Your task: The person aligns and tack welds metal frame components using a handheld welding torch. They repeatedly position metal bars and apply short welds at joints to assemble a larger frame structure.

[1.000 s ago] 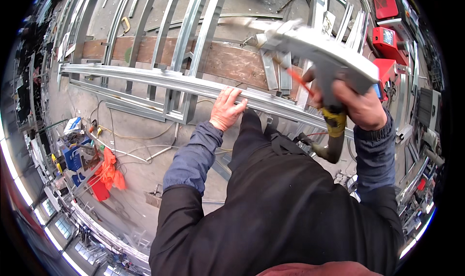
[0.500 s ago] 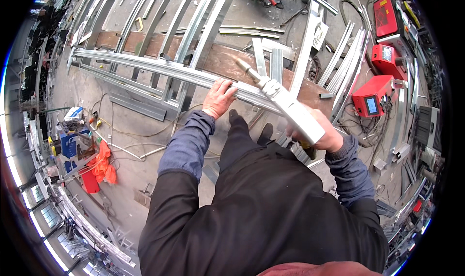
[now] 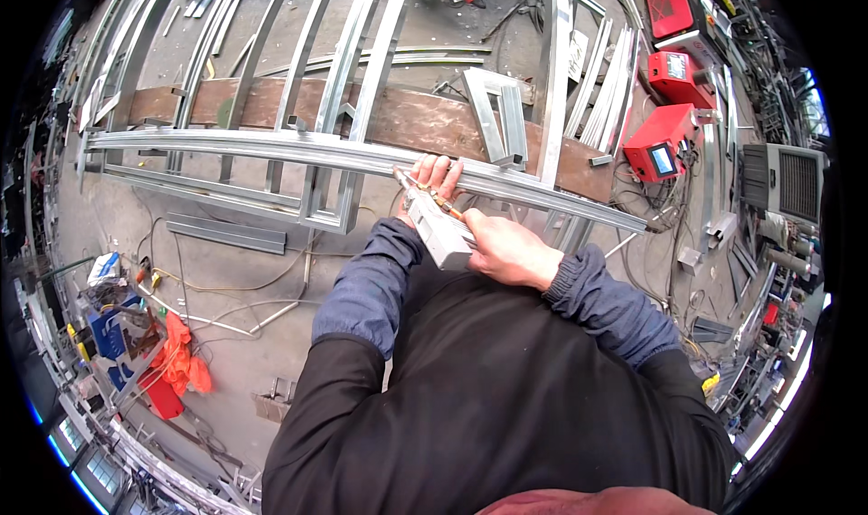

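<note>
A long galvanised metal profile [image 3: 262, 142] runs across in front of me, lying over the ends of several uprights of a metal frame [image 3: 312, 189]. My left hand [image 3: 438, 173] grips the profile, its fingers laid over the metal; the palm is partly hidden by the gun. In my right hand [image 3: 511, 249] is a white welding gun [image 3: 438, 232] with a narrow metal nozzle, its fingers wrapped around the body. The gun crosses just in front of my left hand, tip up and to the left near the profile's near edge. Whether the tip touches metal I cannot tell.
A brown plank [image 3: 425, 122] lies beneath the frame. Red machines [image 3: 665, 144] with small screens stand at the right among cables. Loose metal strips [image 3: 601, 90] lie nearby. An orange cloth [image 3: 183, 357] and blue bin [image 3: 110, 332] are at the left; hoses cross the floor.
My right hand has brought the welding gun left and closer to my left hand. The left hand still holds the profile. The whole view has shifted, with the machines sitting further left.
</note>
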`<action>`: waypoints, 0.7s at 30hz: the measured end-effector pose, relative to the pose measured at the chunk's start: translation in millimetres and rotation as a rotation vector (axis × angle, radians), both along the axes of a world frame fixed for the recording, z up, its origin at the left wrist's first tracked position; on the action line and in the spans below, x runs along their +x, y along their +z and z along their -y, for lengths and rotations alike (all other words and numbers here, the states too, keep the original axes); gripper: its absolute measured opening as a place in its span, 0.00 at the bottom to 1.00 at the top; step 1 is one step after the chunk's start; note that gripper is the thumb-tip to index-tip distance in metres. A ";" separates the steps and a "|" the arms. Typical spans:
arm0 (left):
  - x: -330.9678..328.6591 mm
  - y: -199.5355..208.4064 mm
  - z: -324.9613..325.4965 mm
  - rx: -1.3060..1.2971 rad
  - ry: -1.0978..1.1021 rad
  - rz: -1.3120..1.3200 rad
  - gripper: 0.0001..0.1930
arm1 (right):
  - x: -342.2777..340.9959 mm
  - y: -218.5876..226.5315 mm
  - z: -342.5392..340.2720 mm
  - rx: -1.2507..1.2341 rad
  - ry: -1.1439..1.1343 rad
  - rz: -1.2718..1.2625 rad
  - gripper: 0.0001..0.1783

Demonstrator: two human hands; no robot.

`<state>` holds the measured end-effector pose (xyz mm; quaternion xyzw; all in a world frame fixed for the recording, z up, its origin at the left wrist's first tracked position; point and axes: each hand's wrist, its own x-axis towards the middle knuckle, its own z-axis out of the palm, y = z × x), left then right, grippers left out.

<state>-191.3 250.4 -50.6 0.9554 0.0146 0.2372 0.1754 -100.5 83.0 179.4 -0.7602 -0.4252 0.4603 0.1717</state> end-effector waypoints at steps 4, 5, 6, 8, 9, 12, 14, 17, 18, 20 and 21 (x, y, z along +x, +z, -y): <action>2.2 -5.1 -3.6 -0.004 -0.005 0.045 0.40 | -9.3 -4.2 -18.6 -0.081 -0.015 0.028 0.27; 2.0 -7.1 -3.7 -0.019 -0.007 0.021 0.40 | -12.0 -5.4 -21.1 -0.080 -0.019 0.039 0.27; 1.6 -7.2 -3.7 -0.031 -0.011 -0.004 0.39 | -14.8 -6.1 -23.0 -0.076 -0.025 0.048 0.27; 0.3 -7.7 -2.5 -0.054 -0.014 -0.027 0.39 | -20.2 -6.7 -28.3 -0.091 -0.025 0.051 0.27; 0.1 -7.3 -3.2 -0.062 -0.019 -0.025 0.39 | -23.2 -6.3 -31.8 -0.096 -0.030 0.053 0.26; 1.5 -6.2 -5.9 -0.064 -0.033 0.006 0.41 | -29.7 -5.8 -36.3 -0.076 -0.021 0.079 0.26; 0.7 -4.3 -7.8 -0.015 -0.042 0.016 0.42 | -33.0 -7.7 -36.1 -0.036 -0.010 0.121 0.26; -0.1 -2.2 -7.4 -0.030 -0.050 0.003 0.43 | -36.0 -7.2 -35.8 -0.043 -0.010 0.125 0.25; -0.2 -4.4 -6.9 -0.034 -0.045 0.017 0.43 | -36.4 -6.1 -37.3 -0.068 -0.016 0.106 0.25; 1.0 -9.1 -6.1 -0.044 -0.034 0.045 0.43 | -37.1 -2.7 -42.3 -0.117 -0.028 0.068 0.26; 1.3 -8.3 -6.5 -0.041 -0.038 0.043 0.43 | -37.7 -2.1 -43.6 -0.120 -0.031 0.070 0.26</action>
